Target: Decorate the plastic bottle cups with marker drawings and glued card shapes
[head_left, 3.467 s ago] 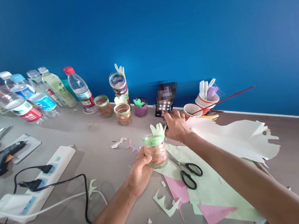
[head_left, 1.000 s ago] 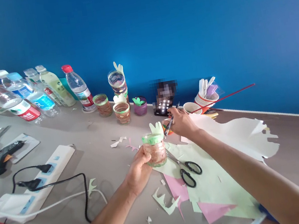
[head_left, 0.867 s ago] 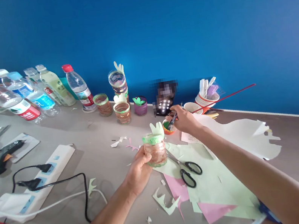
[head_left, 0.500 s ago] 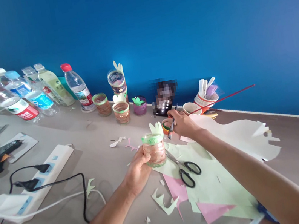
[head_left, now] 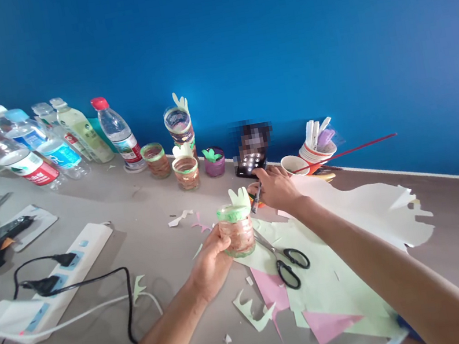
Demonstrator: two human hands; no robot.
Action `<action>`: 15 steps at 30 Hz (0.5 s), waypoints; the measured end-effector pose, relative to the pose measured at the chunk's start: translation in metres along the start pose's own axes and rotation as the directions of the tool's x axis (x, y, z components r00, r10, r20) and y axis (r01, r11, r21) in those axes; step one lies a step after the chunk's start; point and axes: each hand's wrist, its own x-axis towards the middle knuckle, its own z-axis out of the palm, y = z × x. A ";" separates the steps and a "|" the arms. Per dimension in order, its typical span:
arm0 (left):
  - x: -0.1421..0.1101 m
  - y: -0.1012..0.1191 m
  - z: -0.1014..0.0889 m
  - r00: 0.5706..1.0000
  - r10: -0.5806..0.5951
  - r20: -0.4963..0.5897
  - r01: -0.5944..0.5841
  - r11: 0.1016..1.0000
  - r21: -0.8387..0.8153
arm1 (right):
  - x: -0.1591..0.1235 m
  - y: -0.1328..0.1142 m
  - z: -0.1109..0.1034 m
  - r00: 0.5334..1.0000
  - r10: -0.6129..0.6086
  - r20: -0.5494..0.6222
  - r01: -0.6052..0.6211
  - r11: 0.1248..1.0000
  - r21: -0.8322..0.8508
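My left hand [head_left: 211, 260] is closed around the side of a small clear cup [head_left: 238, 235], wrapped in brown with green bands at rim and base. A pale green paper cutout [head_left: 239, 197] with rounded lobes stands up from its rim. Farther back, my right hand [head_left: 278, 187] has a pen [head_left: 256, 198] in its grip, tip pointing down, while a finger reaches the lower edge of a phone [head_left: 250, 164] leaning on the wall. Partly hidden behind the pen is an orange ring-shaped item [head_left: 252, 188]. Black-handled scissors [head_left: 287, 262] lie on green paper [head_left: 323, 273].
Similar decorated cups [head_left: 187, 173] stand near the wall, with several bottles [head_left: 120, 134] to their left. A power strip [head_left: 72, 269], its cables and a glue gun [head_left: 5, 240] occupy the left side. Paper cups [head_left: 294, 165] and a red stick [head_left: 353, 149] are back right; paper scraps [head_left: 253, 312] lie in front.
My right hand has shifted slightly, its finger now reaching the phone's lower edge, and the pen has tipped lower and moved left. My left hand and the cup stay in place.
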 end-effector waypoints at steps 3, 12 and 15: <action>-0.001 0.001 0.002 1.000 -0.012 0.001 0.012 1.000 -0.003 | -0.003 -0.002 -0.004 1.000 0.005 0.000 -0.005 1.000 -0.008; -0.001 0.001 0.003 1.000 -0.015 0.027 0.014 1.000 0.028 | -0.002 0.000 -0.005 0.997 -0.010 -0.081 0.014 0.999 0.051; -0.001 0.001 0.003 0.999 -0.025 0.021 0.024 0.999 0.029 | 0.000 0.000 -0.004 0.992 -0.021 -0.121 0.028 0.998 0.059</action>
